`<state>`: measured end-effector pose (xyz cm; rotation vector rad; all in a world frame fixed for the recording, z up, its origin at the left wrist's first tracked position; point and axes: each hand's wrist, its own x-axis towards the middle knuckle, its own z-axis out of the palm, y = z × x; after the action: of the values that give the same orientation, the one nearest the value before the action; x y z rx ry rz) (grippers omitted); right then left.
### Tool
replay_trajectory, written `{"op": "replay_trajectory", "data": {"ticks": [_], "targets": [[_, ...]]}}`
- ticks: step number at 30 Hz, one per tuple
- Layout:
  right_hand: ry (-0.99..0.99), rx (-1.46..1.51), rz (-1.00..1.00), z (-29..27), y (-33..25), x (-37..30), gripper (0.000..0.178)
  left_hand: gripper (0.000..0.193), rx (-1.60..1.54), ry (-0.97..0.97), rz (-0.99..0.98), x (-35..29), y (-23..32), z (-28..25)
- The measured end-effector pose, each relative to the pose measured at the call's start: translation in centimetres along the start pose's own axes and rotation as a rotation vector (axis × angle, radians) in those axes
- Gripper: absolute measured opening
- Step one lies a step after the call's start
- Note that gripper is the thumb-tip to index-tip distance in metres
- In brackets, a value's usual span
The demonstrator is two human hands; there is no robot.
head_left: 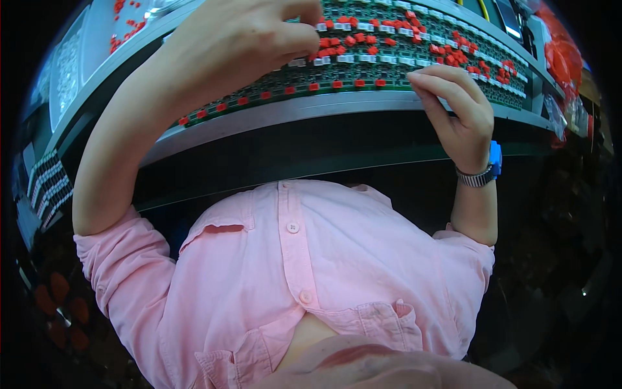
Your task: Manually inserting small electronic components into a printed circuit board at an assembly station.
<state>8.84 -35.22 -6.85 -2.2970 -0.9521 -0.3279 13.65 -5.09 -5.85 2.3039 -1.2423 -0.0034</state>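
red parts (334, 50) heaped loosely on green circuit boards (382, 72); could be scattered if brushed by left hand (249, 34), curled over boards, grip hidden. right hand (459, 107) at boards' near edge, fingertips bunched toward thumb, hold cannot be told.

SHIRT (363, 253): pink, lower centre | PLACKET (289, 206): vertical, centre, round buttons (293, 227) | SLEEVES (129, 256): pink, bunched, frame left and right | WRISTBAND (476, 177): metallic, ribbed, right of frame | ATTACHED CASE (496, 160): blue
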Motion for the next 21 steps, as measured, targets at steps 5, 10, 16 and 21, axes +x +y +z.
{"op": "replay_trajectory", "data": {"ticks": [5,10,16,21], "targets": [[-0.038,-0.068,-0.023,0.3,0.5,-0.4,0.025,0.012,-0.007,-0.116,-0.015,0.7,-0.5,0.4],[-0.069,-0.124,-0.086,0.1,0.8,-0.3,0.024,0.011,-0.127,-0.19,-0.122,1.2,-0.2,0.2],[-0.134,-0.183,-0.221,-0.5,1.0,1.0,0.023,0.011,-0.089,-0.072,0.003,1.1,-0.6,-0.1],[-0.074,-0.21,-0.255,-0.2,-0.3,5.0,0.025,0.018,-0.192,0.1,-0.088,-0.6,-0.4,-0.9]]}}
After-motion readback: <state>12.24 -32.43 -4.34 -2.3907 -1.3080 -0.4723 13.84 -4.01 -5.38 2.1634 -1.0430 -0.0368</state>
